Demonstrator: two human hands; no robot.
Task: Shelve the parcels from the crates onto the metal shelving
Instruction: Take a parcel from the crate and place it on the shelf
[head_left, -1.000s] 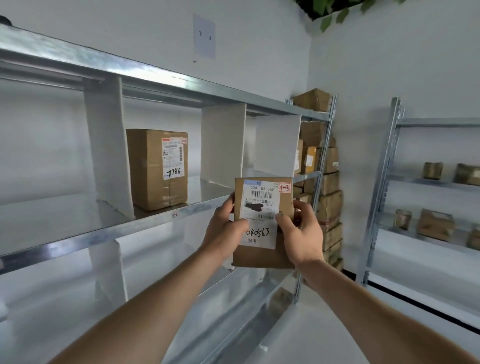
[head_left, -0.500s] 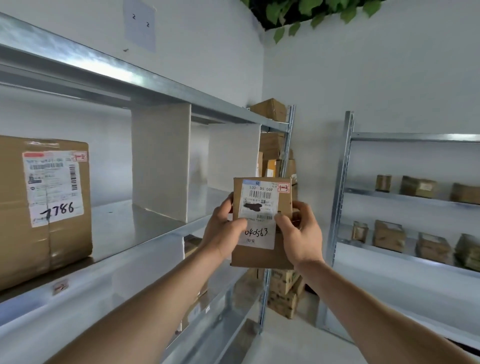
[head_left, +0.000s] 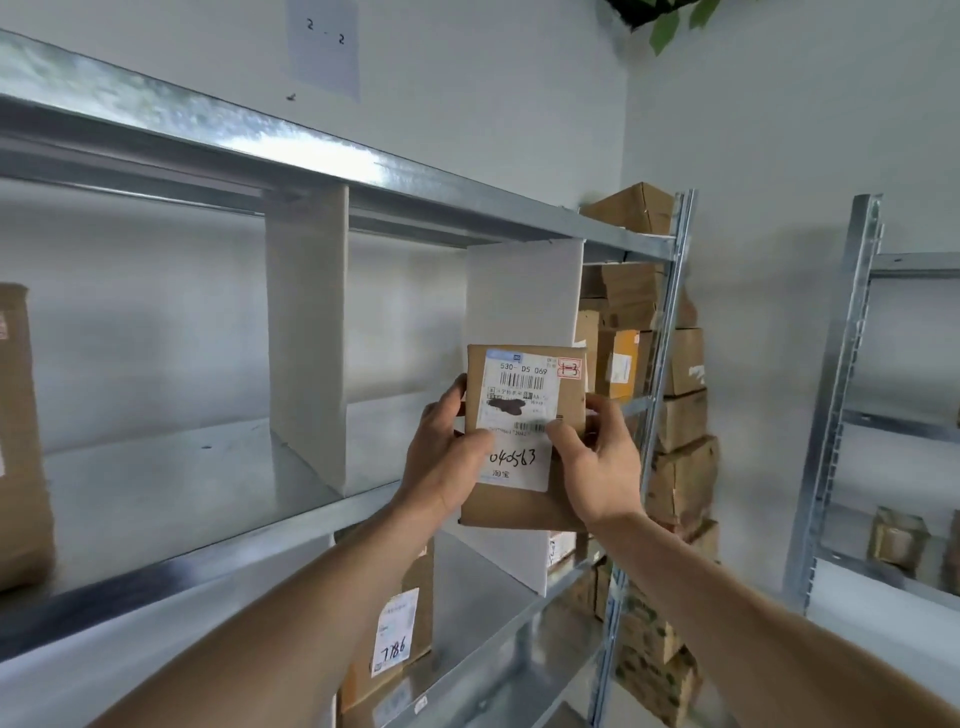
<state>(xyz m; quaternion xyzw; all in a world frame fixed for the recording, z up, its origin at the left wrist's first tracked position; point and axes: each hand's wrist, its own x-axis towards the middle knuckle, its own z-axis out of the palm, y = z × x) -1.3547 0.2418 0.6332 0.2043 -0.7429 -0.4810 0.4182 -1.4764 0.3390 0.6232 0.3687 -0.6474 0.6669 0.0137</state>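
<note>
A small flat brown parcel with a white shipping label marked 040563 is held upright in front of the metal shelving. My left hand grips its left edge, thumb across the label. My right hand grips its right edge, thumb on the label too. The parcel hovers at the front edge of the middle shelf, before a white divider. No crates are in view.
Another white divider stands to the left. A big parcel sits at far left, and one marked 7786 on the shelf below. Stacked boxes fill the corner. A second rack stands right.
The view has shifted, so the shelving bays and the boxes moved across the frame. Both hands keep the same grip on the parcel, which stays centred.
</note>
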